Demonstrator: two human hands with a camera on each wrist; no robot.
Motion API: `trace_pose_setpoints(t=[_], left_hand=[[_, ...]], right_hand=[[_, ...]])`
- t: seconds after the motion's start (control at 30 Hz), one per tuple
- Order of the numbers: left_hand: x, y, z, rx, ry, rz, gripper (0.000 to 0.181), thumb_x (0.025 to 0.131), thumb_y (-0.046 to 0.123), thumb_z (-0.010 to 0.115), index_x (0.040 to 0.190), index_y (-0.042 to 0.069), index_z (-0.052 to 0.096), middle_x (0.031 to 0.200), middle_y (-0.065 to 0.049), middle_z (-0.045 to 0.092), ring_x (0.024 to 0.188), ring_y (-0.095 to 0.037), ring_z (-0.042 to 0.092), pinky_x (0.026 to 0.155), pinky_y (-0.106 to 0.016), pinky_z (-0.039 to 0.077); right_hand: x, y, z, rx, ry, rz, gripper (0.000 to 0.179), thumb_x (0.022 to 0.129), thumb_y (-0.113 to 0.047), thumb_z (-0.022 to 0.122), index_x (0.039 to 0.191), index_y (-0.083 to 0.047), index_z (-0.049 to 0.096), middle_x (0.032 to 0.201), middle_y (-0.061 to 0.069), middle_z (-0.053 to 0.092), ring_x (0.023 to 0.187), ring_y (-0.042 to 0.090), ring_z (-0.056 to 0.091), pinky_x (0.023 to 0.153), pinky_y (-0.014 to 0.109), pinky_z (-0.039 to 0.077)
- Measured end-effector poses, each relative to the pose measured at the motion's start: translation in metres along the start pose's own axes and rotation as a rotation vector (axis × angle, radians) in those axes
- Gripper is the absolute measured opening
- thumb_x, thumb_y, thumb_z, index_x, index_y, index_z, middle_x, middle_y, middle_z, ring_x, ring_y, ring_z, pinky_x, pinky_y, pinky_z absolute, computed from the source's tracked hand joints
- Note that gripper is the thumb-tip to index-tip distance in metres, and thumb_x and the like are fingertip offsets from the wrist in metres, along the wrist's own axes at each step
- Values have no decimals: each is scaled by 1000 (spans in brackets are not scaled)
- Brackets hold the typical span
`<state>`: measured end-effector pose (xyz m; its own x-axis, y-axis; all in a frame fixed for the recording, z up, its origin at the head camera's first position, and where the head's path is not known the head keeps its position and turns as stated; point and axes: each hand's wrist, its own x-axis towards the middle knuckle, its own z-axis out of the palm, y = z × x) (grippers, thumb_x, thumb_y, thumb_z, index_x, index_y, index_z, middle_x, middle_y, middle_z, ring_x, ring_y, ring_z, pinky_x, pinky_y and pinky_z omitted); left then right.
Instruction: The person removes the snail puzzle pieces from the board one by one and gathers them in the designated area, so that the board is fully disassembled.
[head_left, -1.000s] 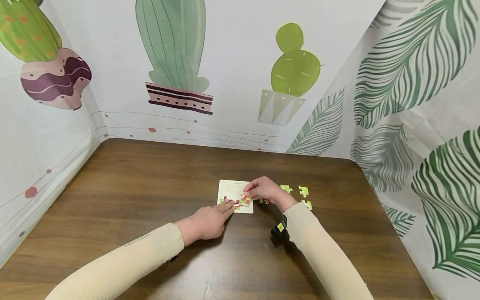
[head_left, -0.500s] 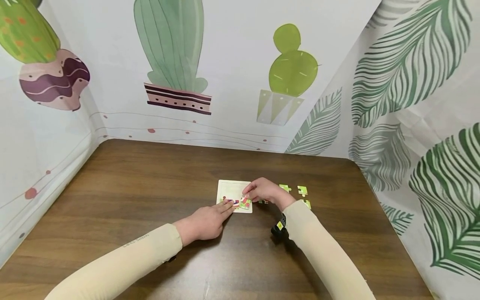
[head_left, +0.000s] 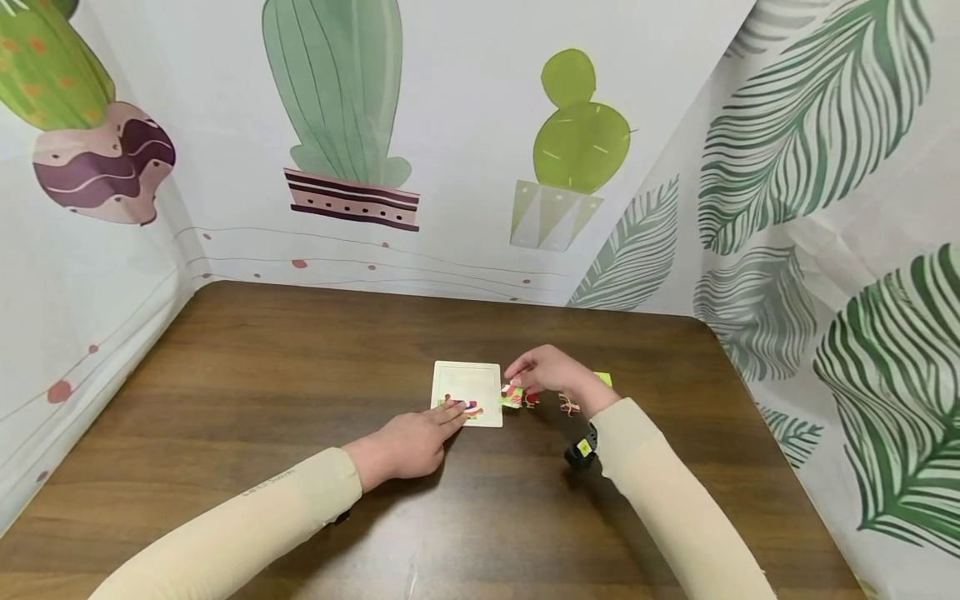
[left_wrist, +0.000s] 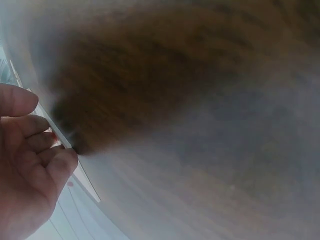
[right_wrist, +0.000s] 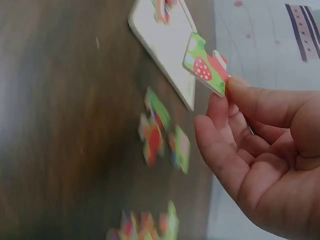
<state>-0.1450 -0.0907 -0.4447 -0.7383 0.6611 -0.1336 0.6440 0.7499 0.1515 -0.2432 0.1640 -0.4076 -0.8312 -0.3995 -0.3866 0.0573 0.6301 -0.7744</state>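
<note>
My right hand (head_left: 553,375) pinches a jigsaw puzzle piece (right_wrist: 204,69) between thumb and fingers. It is green with a red, white-dotted patch. In the head view the piece is just off the right edge of a square cream puzzle board (head_left: 474,379). My left hand (head_left: 408,443) lies with its fingertips on the board's lower part, over colourful puzzle pieces (head_left: 474,410) set along the lower edge. Those fingers partly cover the pieces. The left wrist view shows the fingers from below, touching the board's edge.
More loose puzzle pieces (head_left: 570,404) lie on the brown wooden table (head_left: 330,358) to the right of the board, some hidden behind my right hand and forearm. Several blurred pieces (right_wrist: 152,140) show in the right wrist view. A cactus-printed wall cloth (head_left: 465,167) borders the table's back.
My right hand has moved rightward off the board, carrying the pinched puzzle piece away from the lower right corner. My left hand has stayed on the board.
</note>
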Motion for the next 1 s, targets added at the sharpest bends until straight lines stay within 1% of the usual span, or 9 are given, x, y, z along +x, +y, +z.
trace_pose_setpoints(t=[0.13, 0.37, 0.43, 0.47, 0.57, 0.67, 0.7, 0.87, 1.0], left_hand=[[0, 0, 1, -16, 3, -5, 57, 94, 8, 52, 150, 1, 50, 160, -12, 48, 150, -27, 46, 115, -40, 47], [0, 2, -2, -33, -8, -23, 56, 94, 9, 52, 150, 0, 50, 160, -12, 48, 150, -27, 45, 117, -40, 45], [-1, 3, -4, -52, -9, -30, 56, 95, 9, 51, 150, 0, 50, 160, -12, 48, 151, -27, 45, 117, -41, 45], [0, 0, 0, -37, 10, -16, 55, 95, 9, 50, 149, 1, 51, 159, -13, 49, 150, -26, 45, 115, -41, 47], [0, 0, -1, -41, 27, -6, 52, 96, 10, 51, 147, 0, 53, 157, -14, 51, 149, -27, 47, 114, -41, 48], [1, 0, 0, -15, 39, 3, 52, 95, 10, 51, 146, 0, 55, 156, -13, 52, 148, -27, 48, 113, -40, 49], [0, 3, -4, -32, 26, -6, 51, 95, 9, 52, 146, 0, 55, 157, -14, 52, 148, -27, 48, 114, -41, 48], [1, 1, -2, -10, 41, 0, 52, 94, 9, 53, 145, 0, 56, 156, -13, 53, 146, -26, 50, 111, -41, 51], [1, 1, -3, -10, 33, -3, 52, 95, 9, 53, 146, 0, 55, 156, -13, 53, 147, -27, 50, 112, -41, 50]], right_hand=[[-14, 10, -21, -39, 17, -16, 26, 98, -3, 62, 119, 10, 69, 123, 25, 71, 104, 24, 74, 95, 43, 61], [-33, 26, -43, -43, 22, 14, 26, 97, -6, 65, 118, 8, 70, 117, 20, 74, 98, 16, 72, 97, 45, 59], [-37, 29, -47, -34, 24, 18, 27, 96, -6, 66, 118, 9, 70, 119, 21, 73, 98, 15, 72, 97, 44, 60], [-39, 31, -49, -34, 27, 21, 26, 96, -7, 66, 117, 8, 71, 120, 21, 73, 98, 14, 72, 97, 43, 60], [-44, 34, -54, -28, 32, 21, 26, 96, -6, 67, 116, 9, 72, 125, 23, 71, 99, 15, 73, 96, 41, 60], [-47, 35, -57, -27, 26, 30, 24, 96, -5, 67, 114, 10, 72, 126, 26, 70, 99, 17, 74, 96, 43, 60], [-48, 36, -58, -28, 26, 35, 24, 96, -4, 67, 114, 11, 72, 125, 26, 70, 99, 17, 74, 96, 44, 60], [-53, 39, -62, -59, 38, 62, 25, 95, -6, 69, 113, 11, 72, 124, 26, 71, 97, 18, 75, 97, 46, 60], [-58, 44, -65, -70, 48, 67, 27, 96, -7, 68, 115, 11, 72, 125, 26, 70, 98, 19, 75, 96, 45, 60]])
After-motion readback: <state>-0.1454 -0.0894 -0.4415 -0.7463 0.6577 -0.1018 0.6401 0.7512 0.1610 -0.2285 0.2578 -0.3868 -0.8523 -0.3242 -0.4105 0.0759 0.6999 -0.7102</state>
